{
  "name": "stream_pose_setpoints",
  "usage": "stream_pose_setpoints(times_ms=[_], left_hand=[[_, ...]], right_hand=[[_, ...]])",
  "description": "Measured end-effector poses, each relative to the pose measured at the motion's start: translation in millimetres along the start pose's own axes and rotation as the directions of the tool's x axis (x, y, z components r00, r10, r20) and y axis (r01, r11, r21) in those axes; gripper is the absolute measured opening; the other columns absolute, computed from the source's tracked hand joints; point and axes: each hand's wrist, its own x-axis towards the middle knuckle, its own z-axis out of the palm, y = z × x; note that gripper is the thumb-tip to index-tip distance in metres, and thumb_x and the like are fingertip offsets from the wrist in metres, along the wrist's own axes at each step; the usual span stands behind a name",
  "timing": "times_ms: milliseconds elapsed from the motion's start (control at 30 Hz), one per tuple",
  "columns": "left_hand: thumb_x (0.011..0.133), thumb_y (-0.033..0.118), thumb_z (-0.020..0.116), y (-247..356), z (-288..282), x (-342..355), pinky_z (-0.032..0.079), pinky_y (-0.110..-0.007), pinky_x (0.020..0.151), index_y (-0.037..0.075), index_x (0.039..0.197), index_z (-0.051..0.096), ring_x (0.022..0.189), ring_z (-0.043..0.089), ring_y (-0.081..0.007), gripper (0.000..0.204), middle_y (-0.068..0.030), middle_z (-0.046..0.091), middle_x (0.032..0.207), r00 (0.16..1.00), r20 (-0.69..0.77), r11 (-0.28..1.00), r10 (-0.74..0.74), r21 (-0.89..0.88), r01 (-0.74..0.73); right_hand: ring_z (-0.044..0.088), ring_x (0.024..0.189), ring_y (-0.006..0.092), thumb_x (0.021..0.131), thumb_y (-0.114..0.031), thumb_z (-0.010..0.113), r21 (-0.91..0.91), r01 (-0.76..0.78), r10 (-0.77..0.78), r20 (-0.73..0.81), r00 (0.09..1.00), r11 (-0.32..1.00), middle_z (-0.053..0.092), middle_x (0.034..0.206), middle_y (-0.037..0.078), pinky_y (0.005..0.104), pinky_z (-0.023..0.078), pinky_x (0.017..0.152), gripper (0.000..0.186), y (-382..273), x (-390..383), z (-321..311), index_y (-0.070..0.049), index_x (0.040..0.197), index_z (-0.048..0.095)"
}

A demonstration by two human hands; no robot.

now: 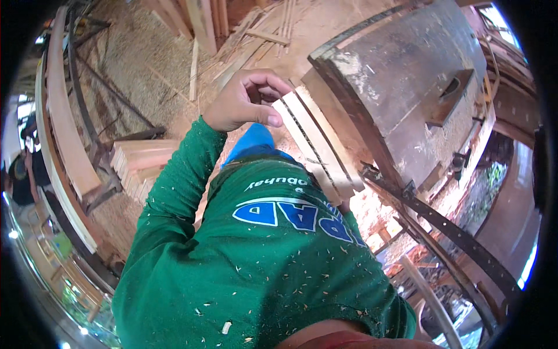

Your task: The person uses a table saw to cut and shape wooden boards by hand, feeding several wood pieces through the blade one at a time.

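My left hand (247, 102) is closed on one end of a few pale wooden strips (317, 145), its thumb on the near face and its fingers curled over the end. The strips lie side by side, tilted, with dark lines running along them. Only a small patch of my right hand (344, 206) shows under their lower end, and its fingers are hidden. Just to the right of the strips stands a machine with a large, worn metal table (401, 75), dusted with sawdust.
A stack of cut boards (142, 163) lies to my left. Long planks (67, 128) rest on a metal frame farther left. Loose strips (267, 38) and sawdust cover the floor ahead. A perforated dark metal bar (459, 235) runs at the right. Another person (35, 168) is at the far left.
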Motion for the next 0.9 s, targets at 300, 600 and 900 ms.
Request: stream_pose_setpoints(times_ms=[300, 600, 900], left_hand=[[0.056, 0.017, 0.101, 4.8, -53.6, -89.5, 0.057, -0.029, 0.089, 0.000, 0.113, 0.065, 0.099, 0.072, -0.0151, 0.069, -0.0079, 0.073, 0.107, 0.987, -0.163, 0.999, -0.002, -0.041, -0.004], [0.052, 0.003, 0.099, 40.9, -172.4, -209.9, 0.057, -0.030, 0.090, -0.004, 0.131, 0.059, 0.104, 0.073, -0.0179, 0.088, -0.0154, 0.076, 0.115, 0.947, -0.309, 0.976, 0.091, -0.163, -0.147], [0.061, 0.008, 0.097, 100.0, -314.7, -352.6, 0.054, -0.031, 0.096, 0.000, 0.127, 0.068, 0.108, 0.070, -0.0155, 0.073, -0.0084, 0.074, 0.117, 0.892, -0.423, 0.978, 0.160, 0.191, -0.084]], right_hand=[[0.063, 0.127, 0.0272, 0.075, -0.005, 0.087, -0.065, 0.008, -0.002, 0.086, 0.996, 0.998, 0.065, 0.137, 0.023, 0.0365, 0.044, 0.112, 0.067, -6.1, 9.5, 56.6, 0.000, 0.137, 0.064], [0.067, 0.120, 0.0253, 0.078, -0.004, 0.084, -0.291, 0.263, -0.167, 0.316, 0.934, 0.920, 0.069, 0.130, 0.020, 0.0361, 0.050, 0.105, 0.059, -80.0, 68.2, 185.3, 0.000, 0.134, 0.065], [0.073, 0.106, 0.0179, 0.078, -0.004, 0.083, -0.368, 0.514, -0.162, 0.670, 0.724, 0.775, 0.077, 0.112, 0.016, 0.0337, 0.056, 0.095, 0.055, -173.0, 129.4, 352.8, 0.001, 0.130, 0.068]])
